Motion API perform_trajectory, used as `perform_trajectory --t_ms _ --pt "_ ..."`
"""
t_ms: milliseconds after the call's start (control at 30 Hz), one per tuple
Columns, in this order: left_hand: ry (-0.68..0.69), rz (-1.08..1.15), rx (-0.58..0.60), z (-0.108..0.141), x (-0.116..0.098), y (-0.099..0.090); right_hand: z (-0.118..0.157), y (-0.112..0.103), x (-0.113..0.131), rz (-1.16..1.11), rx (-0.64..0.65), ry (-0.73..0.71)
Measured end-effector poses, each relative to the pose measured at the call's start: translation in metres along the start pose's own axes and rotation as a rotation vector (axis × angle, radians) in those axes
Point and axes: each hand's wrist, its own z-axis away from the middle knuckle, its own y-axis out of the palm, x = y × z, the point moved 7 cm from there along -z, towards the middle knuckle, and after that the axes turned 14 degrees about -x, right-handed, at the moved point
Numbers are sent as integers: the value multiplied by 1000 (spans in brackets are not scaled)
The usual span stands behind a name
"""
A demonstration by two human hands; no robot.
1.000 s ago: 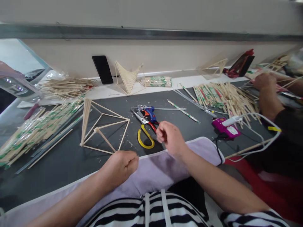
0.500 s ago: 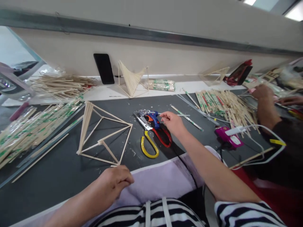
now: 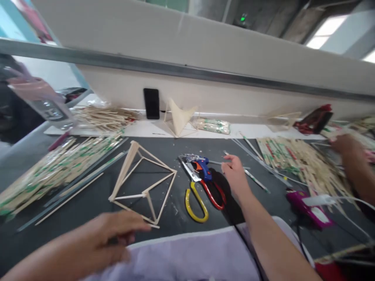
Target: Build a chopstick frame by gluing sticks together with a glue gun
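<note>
A wooden stick frame (image 3: 143, 193) stands on the dark tabletop (image 3: 88, 195), left of centre. My left hand (image 3: 108, 238), slightly blurred, is at its near side with fingers apart and nothing held. My right hand (image 3: 234, 171) hovers right of the blue glue gun (image 3: 205, 168), its fingers bent; whether a thin stick lies behind or in the fingertips is unclear. Scissors with one yellow and one red handle (image 3: 196, 187) lie beside the glue gun. A wrapped stick (image 3: 258, 181) is just beyond my right hand.
Stick bundles lie at left (image 3: 58, 168) and right (image 3: 299, 156). Behind are a phone (image 3: 151, 103) and a finished stick model (image 3: 178, 117). A magenta power adapter (image 3: 310, 207) with cables sits at right, near another person's hand (image 3: 345, 148). A pink cup (image 3: 38, 93) is far left.
My left hand has opened from its loose fist and lies farther left, along the frame's near edge. My right hand stays near the glue gun. The whole view has shifted.
</note>
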Motion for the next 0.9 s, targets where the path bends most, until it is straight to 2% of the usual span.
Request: perform_trajectory --t_ms 33,100,133,200,267,433,633,767,900 --pt "-45 -12 -62 -3 4 -18 0 1 -3 -1 3 5" --pt "-127 -90 -317 -10 15 -63 -1 6 -9 -12 37 26" --pt "-167 -139 -404 -14 22 -81 -1 8 -14 -13 49 48" --pt "-229 -251 -523 -21 40 -108 -2 11 -22 -3 79 102" --pt "-261 -360 -583 -31 57 -124 -3 12 -28 -7 98 136" --pt "-305 -674 -484 -57 101 -125 -5 10 -32 -49 102 167" --pt "-336 -810 -374 -69 146 -124 -6 10 -36 -73 119 198" --pt "-365 -797 -367 -73 161 -129 -7 10 -38 -72 119 196" --pt "-378 -779 -388 -76 160 -131 -7 10 -36 -65 121 173"
